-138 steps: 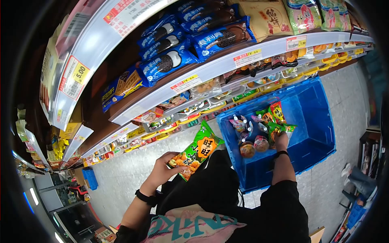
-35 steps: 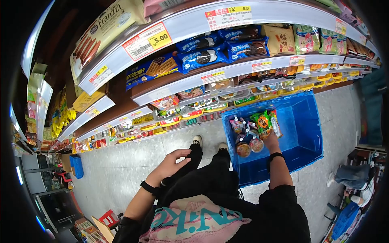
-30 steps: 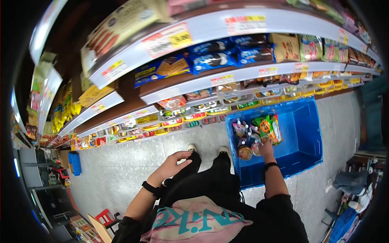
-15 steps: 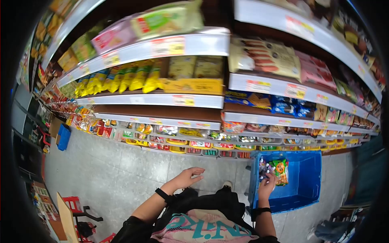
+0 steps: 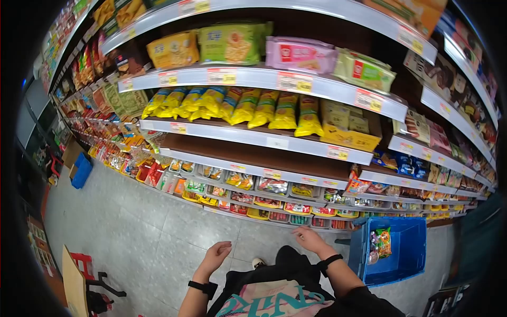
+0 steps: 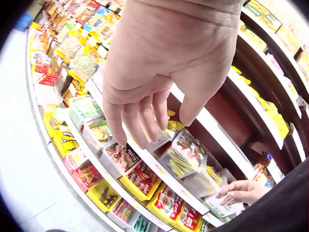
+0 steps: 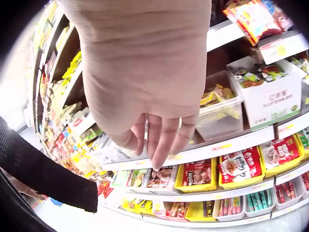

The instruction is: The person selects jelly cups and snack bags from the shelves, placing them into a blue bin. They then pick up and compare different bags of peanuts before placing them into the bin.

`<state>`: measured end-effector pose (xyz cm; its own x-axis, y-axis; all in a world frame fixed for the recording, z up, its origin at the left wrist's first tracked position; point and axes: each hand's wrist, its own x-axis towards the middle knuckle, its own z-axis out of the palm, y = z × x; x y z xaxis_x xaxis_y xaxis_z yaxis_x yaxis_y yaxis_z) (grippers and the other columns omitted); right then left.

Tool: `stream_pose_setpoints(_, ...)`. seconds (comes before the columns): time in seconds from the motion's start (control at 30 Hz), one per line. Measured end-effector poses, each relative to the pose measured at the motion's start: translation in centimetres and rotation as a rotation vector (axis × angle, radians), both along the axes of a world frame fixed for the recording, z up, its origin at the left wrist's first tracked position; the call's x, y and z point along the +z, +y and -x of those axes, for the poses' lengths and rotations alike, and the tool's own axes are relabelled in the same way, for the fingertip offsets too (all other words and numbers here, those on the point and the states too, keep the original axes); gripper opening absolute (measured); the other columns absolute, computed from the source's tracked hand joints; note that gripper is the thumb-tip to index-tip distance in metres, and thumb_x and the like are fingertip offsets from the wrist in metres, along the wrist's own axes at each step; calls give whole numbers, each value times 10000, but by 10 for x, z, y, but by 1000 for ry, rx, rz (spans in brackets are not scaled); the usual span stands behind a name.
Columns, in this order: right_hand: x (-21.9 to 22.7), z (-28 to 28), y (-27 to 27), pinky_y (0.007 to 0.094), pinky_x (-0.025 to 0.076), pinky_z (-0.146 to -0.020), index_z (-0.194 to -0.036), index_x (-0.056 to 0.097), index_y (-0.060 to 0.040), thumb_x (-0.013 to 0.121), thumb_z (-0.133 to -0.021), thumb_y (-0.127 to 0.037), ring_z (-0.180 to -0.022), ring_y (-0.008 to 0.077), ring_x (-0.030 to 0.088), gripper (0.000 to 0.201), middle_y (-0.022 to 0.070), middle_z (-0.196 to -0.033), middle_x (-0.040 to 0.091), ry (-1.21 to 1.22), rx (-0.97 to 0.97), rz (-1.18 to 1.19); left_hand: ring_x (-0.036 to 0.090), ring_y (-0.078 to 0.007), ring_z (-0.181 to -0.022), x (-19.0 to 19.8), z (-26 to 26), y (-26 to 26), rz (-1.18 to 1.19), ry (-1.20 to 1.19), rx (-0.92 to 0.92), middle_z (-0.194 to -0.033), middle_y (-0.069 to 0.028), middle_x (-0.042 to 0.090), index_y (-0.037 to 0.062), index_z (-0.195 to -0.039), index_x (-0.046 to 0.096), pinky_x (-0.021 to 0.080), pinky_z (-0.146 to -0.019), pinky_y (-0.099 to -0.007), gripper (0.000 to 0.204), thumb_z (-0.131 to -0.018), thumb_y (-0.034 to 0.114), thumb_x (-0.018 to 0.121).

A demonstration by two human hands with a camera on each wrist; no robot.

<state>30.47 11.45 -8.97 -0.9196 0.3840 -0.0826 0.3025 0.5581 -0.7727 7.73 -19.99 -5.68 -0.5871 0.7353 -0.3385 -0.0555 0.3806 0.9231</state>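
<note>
Both hands are held in the air in front of the body, holding nothing. My left hand [image 5: 215,255] has loosely bent fingers in the left wrist view, with shelf bins behind it. My right hand [image 5: 310,239] is out of the blue crate [image 5: 360,259], to its left, its fingers relaxed and pointing down in the right wrist view. Inside the crate, on its left side, lie green snack bags [image 5: 384,242] beside several small clear-wrapped packs [image 5: 374,246]. The crate's right part shows bare blue floor.
Snack shelves curve across the front, with yellow bags [image 5: 251,105] in a row and biscuit packs [image 5: 232,45] above. Low bins [image 5: 240,179] of small snacks line the bottom. A wooden board [image 5: 74,282] and red chair stand at lower left; another blue crate [image 5: 80,170] lies farther left.
The left hand let go of a green snack bag between the oldest frames. The right hand has left the crate and moved left. The head view has swung left along the shelves.
</note>
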Motion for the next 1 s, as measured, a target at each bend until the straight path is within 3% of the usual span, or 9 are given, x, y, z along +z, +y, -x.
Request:
stream_pose_setpoints(0.17,0,61,-15,387,515,-798,-1083,621,-83,558,-856,-172,-902,278,647,252,141,-1019,628,-122,185,-29,620,-178,-1031,-18,7,-51,-15,-62,230,-1145,-124,649,-18,-1194,579,487,-886,-292,334,-914,158,625)
stream_pose_setpoints(0.43,-7,173,-37,378,516,-802,-1104,611,-69,562,-885,-195,-930,279,643,258,142,-1034,629,-182,381,-28,607,-193,-1066,-14,50,-95,26,-91,407,-1160,-135,643,-30,-1209,565,472,-910,-300,346,-922,156,613)
stream_pose_setpoints(0.6,5,273,-59,397,506,-825,-1082,617,-78,537,-898,-217,-952,300,633,244,125,-1041,645,-62,470,-14,604,-195,-1078,-19,118,-109,39,-104,505,-1160,-141,642,-42,-1222,551,464,-927,-296,364,-918,147,618)
stream_pose_setpoints(0.7,29,339,-70,381,500,-846,-1107,608,-69,524,-911,-183,-984,292,626,241,117,-1075,635,95,541,-142,603,-196,-1079,-7,169,-107,87,-86,480,-1162,-138,641,-37,-1220,557,458,-935,-292,361,-915,144,623)
stream_pose_setpoints(1.0,65,471,-95,405,500,-811,-1075,623,-112,548,-896,-178,-950,326,614,205,119,-1043,628,178,535,-1,618,-179,-1053,16,327,-85,-37,53,394,-1141,-119,650,-21,-1188,574,485,-904,-289,301,-929,128,605)
